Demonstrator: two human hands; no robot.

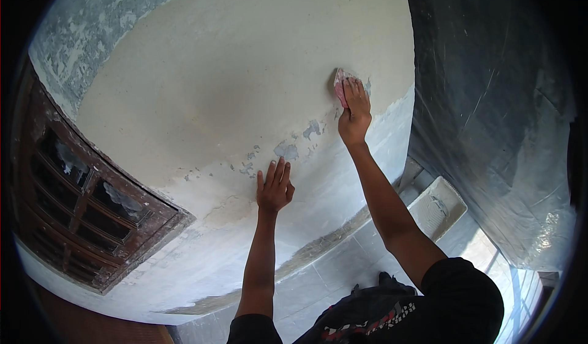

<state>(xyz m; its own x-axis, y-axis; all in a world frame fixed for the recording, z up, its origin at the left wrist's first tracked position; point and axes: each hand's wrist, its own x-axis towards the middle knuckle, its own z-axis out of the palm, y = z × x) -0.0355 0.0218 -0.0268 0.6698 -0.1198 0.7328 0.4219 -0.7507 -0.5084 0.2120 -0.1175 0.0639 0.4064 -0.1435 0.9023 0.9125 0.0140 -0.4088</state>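
A beige painted wall (245,56) fills the middle, with grey patches of peeled paint (286,151) across it. My right hand (356,116) is raised to the wall's upper right and presses a pink, whitish-edged pad (340,88) to the surface. That pad looks like folded sandpaper, though its exact kind is hard to make out, and the palm covers part of it. Lower and to the left, my left hand (275,188) rests on the wall with fingers stretched out, just below a peeled patch. It holds nothing.
On the left is a brown window frame (141,221) with dark panes. Dark plastic sheeting (478,86) hangs along the right side. A paint tray (458,204) lies on the grey tiled floor (334,267) below my right arm. Bluish rough wall (101,28) shows at upper left.
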